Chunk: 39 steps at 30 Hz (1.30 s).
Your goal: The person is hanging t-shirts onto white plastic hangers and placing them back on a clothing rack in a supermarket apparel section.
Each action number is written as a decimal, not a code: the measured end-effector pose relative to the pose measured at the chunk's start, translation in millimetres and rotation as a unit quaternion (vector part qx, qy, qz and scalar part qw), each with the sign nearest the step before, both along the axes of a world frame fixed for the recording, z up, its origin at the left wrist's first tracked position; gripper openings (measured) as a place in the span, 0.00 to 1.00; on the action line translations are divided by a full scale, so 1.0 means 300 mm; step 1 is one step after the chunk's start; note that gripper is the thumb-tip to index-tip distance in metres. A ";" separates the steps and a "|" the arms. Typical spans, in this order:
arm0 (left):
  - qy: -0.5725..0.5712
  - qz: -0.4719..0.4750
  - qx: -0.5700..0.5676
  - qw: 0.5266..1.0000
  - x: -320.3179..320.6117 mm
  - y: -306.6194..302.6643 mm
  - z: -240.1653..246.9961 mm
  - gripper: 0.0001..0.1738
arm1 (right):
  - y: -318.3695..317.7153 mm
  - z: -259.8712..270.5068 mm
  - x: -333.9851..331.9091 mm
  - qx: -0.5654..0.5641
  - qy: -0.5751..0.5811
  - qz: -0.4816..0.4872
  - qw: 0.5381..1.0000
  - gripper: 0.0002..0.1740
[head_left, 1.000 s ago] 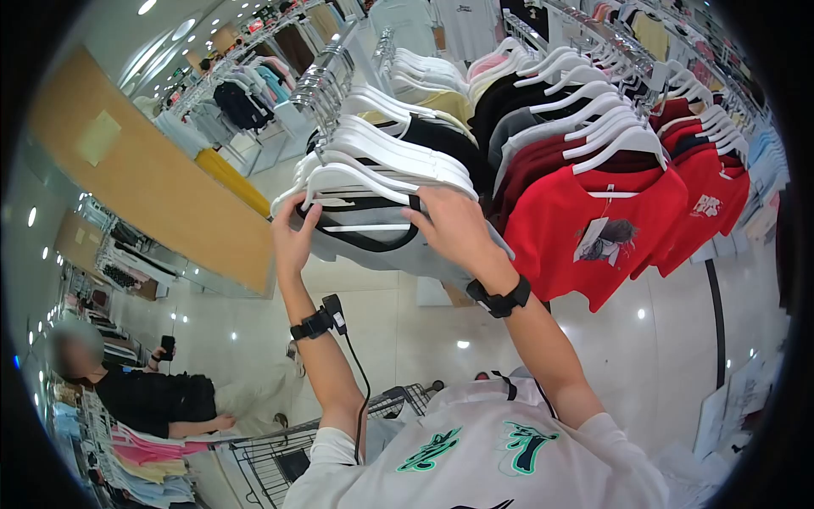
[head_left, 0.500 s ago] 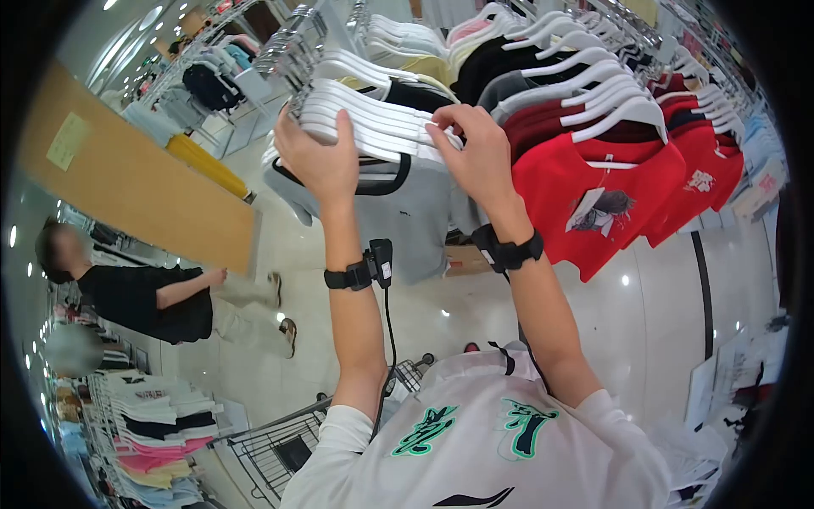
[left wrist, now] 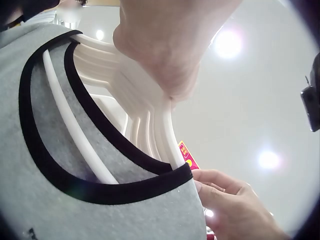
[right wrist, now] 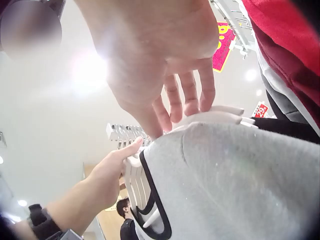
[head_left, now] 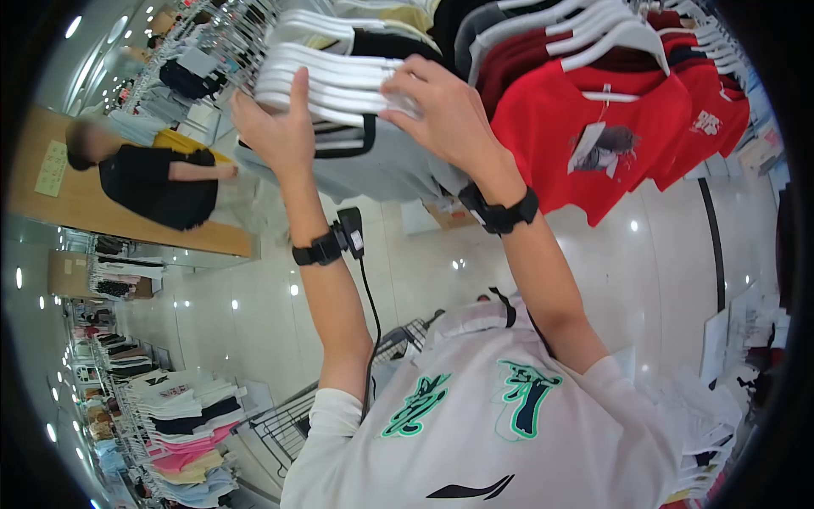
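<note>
A tight stack of white clothes hangers [head_left: 339, 78] holds grey T-shirts with black neck trim [left wrist: 65, 195]. My left hand [head_left: 280, 140] grips the stack near its hook end, thumb in front and fingers behind. At the shoulder end my right hand [head_left: 445, 114] holds the hangers, its fingertips over their top edges and the thumb at the near side. In the right wrist view the fingers [right wrist: 190, 92] reach over the grey shoulder of a shirt. The metal hooks [right wrist: 125, 132] show beyond my left hand.
Red T-shirts [head_left: 585, 144] hang to the right on the same rack. A person in black [head_left: 161, 182] stands at the left beside a wooden panel [head_left: 170, 237]. Below are a wire cart [head_left: 288, 424] and another clothes rack [head_left: 186, 433].
Both hands have shifted from the front grey shirt's neckline to the hangers' upper edges, the left turning thumb-up. The hangers now sit closely stacked. The person in black has moved up in view.
</note>
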<state>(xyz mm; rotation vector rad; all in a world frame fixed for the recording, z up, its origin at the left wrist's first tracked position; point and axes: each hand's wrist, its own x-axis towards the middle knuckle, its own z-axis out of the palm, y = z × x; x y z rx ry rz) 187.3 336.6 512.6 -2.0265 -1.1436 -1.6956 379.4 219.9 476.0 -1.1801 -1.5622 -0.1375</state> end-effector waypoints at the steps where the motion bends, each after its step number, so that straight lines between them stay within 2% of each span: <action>1: -0.001 -0.013 0.000 1.000 0.003 0.004 -0.017 0.37 | -0.014 -0.007 -0.002 -0.001 0.000 -0.014 1.000 0.12; 5: -0.001 -0.022 0.016 1.000 0.001 0.013 0.027 0.42 | 0.045 -0.017 -0.009 0.005 -0.043 -0.055 0.998 0.13; 13: -0.001 -0.010 -0.021 1.000 0.011 0.011 0.009 0.42 | 0.043 -0.007 -0.037 -0.003 -0.064 -0.075 0.995 0.12; 17: -0.012 -0.001 -0.012 1.000 -0.002 0.014 0.048 0.42 | 0.067 0.038 -0.040 0.032 -0.072 -0.080 0.994 0.12; 19: -0.002 0.010 0.013 1.000 -0.007 0.006 0.041 0.39 | 0.058 0.046 -0.037 0.035 -0.084 -0.085 0.992 0.13; 24: -0.016 -0.015 -0.035 0.999 0.014 -0.040 0.025 0.39 | 0.027 0.044 -0.025 0.013 -0.120 -0.064 0.991 0.12; 27: -0.023 -0.016 -0.017 0.999 0.014 -0.022 0.022 0.40 | 0.046 0.065 0.000 0.022 -0.116 -0.034 0.992 0.11; 30: -0.036 -0.026 -0.024 0.999 0.001 -0.033 0.005 0.41 | 0.018 0.093 0.012 -0.029 -0.059 0.039 0.997 0.13; 33: -0.049 -0.023 -0.044 0.998 -0.033 -0.048 0.012 0.42 | 0.027 0.126 0.016 -0.019 -0.041 0.067 0.997 0.12; 35: -0.009 -0.021 -0.022 0.999 -0.017 -0.072 -0.003 0.34 | -0.008 0.119 0.031 -0.031 -0.019 0.074 0.997 0.10; 37: -0.042 -0.017 -0.002 0.999 -0.031 -0.076 0.000 0.36 | -0.006 0.156 0.035 -0.039 -0.031 0.064 0.997 0.11; 39: -0.055 -0.038 -0.047 0.997 -0.039 -0.085 -0.009 0.43 | -0.012 0.166 0.042 -0.047 -0.027 0.057 0.997 0.10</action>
